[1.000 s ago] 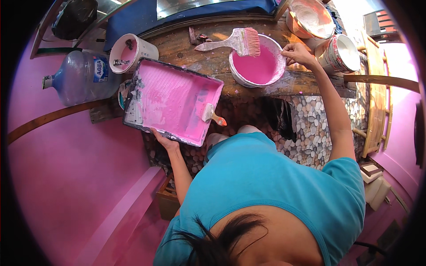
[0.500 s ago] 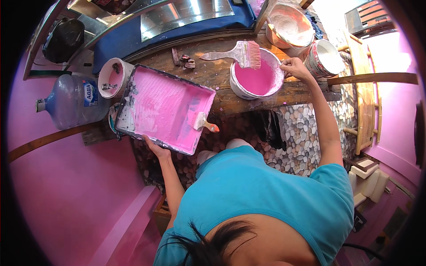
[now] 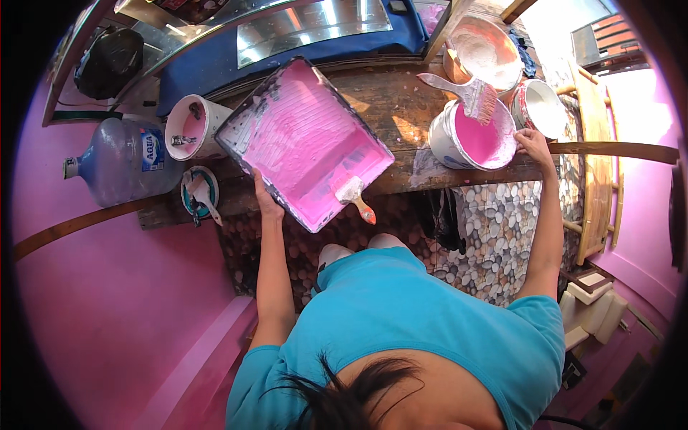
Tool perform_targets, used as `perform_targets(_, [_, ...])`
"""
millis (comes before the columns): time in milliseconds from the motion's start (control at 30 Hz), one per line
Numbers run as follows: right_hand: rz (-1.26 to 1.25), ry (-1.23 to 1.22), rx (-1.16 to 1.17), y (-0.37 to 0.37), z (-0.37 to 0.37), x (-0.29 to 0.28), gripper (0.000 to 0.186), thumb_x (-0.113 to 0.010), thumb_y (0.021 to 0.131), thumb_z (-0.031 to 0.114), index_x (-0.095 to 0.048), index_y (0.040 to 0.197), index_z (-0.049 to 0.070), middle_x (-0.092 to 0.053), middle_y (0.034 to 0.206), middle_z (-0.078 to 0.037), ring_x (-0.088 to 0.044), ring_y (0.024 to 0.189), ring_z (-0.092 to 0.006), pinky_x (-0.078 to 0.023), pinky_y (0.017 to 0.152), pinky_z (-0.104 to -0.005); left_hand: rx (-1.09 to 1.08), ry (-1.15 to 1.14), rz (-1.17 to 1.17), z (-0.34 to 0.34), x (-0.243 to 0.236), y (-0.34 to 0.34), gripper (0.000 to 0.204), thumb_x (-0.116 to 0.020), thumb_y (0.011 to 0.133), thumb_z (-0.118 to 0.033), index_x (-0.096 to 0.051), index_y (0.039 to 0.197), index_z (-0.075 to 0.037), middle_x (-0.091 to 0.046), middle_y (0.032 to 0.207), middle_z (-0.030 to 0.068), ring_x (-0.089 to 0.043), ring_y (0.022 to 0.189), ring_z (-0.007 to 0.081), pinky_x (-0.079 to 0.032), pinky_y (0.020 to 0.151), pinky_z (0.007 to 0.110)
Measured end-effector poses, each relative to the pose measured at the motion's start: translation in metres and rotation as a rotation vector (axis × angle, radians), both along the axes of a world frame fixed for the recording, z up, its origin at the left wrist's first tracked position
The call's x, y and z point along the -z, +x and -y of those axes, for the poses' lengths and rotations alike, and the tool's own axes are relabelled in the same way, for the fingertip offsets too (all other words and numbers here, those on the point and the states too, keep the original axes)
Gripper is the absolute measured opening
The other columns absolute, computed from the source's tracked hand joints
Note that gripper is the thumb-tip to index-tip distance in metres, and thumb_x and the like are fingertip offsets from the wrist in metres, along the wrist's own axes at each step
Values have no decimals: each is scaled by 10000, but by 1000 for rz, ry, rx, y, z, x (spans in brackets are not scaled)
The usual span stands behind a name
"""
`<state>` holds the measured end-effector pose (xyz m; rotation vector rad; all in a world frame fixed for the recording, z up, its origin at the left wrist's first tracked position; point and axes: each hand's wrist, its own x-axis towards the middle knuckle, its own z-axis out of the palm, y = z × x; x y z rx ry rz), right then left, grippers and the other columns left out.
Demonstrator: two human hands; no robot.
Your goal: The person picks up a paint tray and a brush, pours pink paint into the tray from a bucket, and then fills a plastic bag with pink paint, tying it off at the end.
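Note:
My left hand (image 3: 266, 197) grips the near-left edge of a black-rimmed paint tray (image 3: 290, 136) smeared with pink paint. The tray sits turned at an angle over the bench's front edge. A small paintbrush (image 3: 350, 190) rests on its near corner, the orange-tipped handle jutting out. Fingers of my right hand (image 3: 532, 147) are closed on the right rim of a white bucket (image 3: 446, 140) with pink paint inside. Across the bucket's top lies a wide paintbrush (image 3: 474, 99), its bristles pink.
The wooden bench (image 3: 394, 107) carries a pail holding a brush (image 3: 203, 132), a basin with whitish residue (image 3: 487, 54) and stacked white buckets (image 3: 541, 107). A large water bottle (image 3: 118, 158) lies at left, near a small tub (image 3: 199, 193) with a brush. A black bag (image 3: 446, 218) hangs below.
The tray has shifted right and turned, uncovering the small tub and covering the dark scraps on the bench. The bucket, with the wide brush on it, has moved right along with my right hand.

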<state>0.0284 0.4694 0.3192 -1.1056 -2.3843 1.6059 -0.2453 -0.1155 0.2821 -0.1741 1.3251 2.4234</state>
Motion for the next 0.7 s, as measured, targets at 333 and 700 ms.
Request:
perform_targets(333, [-49,-91,62,24,26,7,285,-653,858,269,-602,965,10,-614,747,-9,-587,620,-65,-493,571,-200,263,-75,30,-29,20,-81,688,-568,849,-537,-441,1325,-57,-525,1280,82,-508,1158,226,-407,983,370])
perform_targets(700, [-195,-176,288,62,102,-13,434,-640,865,353,-582,1132,15,-615,885,-31,-610,737,-82,-532,626,-205,385,-259,24,-32,49,-177,705,-625,796,-555,-499,1270,-50,-597,1176,99,-602,1023,253,-475,910,389])
